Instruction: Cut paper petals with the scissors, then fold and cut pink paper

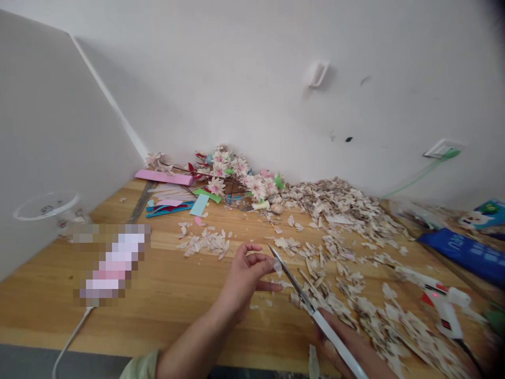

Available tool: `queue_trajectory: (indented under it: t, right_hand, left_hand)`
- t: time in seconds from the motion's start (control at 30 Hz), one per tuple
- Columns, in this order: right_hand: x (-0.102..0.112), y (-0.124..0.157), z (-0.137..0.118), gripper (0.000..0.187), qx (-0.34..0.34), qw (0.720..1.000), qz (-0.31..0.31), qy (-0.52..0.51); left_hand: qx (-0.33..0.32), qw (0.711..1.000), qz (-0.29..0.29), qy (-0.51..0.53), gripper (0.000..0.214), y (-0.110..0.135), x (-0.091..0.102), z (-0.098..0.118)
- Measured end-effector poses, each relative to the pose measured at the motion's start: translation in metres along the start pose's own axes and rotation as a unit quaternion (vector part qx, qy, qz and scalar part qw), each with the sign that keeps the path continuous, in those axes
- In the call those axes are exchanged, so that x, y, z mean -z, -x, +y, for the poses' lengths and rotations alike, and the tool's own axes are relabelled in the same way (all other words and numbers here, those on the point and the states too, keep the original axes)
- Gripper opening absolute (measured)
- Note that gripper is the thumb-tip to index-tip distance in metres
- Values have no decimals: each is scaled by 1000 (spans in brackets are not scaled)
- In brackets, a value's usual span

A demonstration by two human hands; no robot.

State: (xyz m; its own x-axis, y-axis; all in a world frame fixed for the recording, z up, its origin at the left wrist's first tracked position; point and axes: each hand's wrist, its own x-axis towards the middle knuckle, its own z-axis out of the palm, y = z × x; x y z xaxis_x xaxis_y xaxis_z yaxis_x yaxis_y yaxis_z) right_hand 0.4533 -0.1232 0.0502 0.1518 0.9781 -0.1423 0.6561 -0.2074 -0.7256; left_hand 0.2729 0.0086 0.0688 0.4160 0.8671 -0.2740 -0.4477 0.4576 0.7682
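Over the front middle of the table, my left hand (252, 268) pinches a small pale petal (278, 267) between thumb and fingers. My right hand (339, 342) is wrapped round the white handle of a pair of scissors (292, 276). Their blades point up and left, and the tips lie close beside the petal and my left fingertips. Whether the blades touch the petal I cannot tell. A small pile of trimmed pale petals (209, 243) lies beyond my left hand. Dry, pale petal-like scraps (335, 263) are strewn behind and to the right of the scissors.
Handmade flowers on stems (236, 173) lie at the back, beside coloured paper strips (169, 205). A larger heap of scraps (335, 202) rests against the wall. At right are a hot glue gun (437, 297) and a blue packet (465, 258); at left, a clear plastic cup (73, 221) and a pixelated object with a cable.
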Motion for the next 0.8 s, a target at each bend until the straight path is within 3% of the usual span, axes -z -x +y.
queue_trajectory:
  t: [0.1,0.23,0.4,0.47,0.53,0.57,0.67,0.8]
  right_hand:
    - [-2,-4,4,27,-12,1000,-17,5]
    - [-15,-12,40,36,-64,998,3,30]
    - [-28,-20,70,34,-91,992,84,17]
    - [-30,-20,71,30,-92,990,103,-19]
    - [-31,-20,70,26,-93,988,114,-50]
    - [-32,-20,69,25,-93,986,127,-62]
    - [-36,-21,68,26,-94,978,161,-92]
    - [-39,-23,68,29,-119,977,127,-122]
  left_hand:
    - [-12,1000,7,-18,47,-4,3,-4]
    - [-44,996,32,-69,50,-12,11,-7]
    - [-137,973,47,-180,42,-30,41,2]
    - [-191,940,77,-271,34,-41,63,10]
    - [-245,851,156,-438,28,-53,86,20]
    - [-259,828,187,-461,28,-58,97,25]
    - [-288,792,244,-480,26,-67,119,34]
    - [-317,779,246,-483,25,-63,116,27]
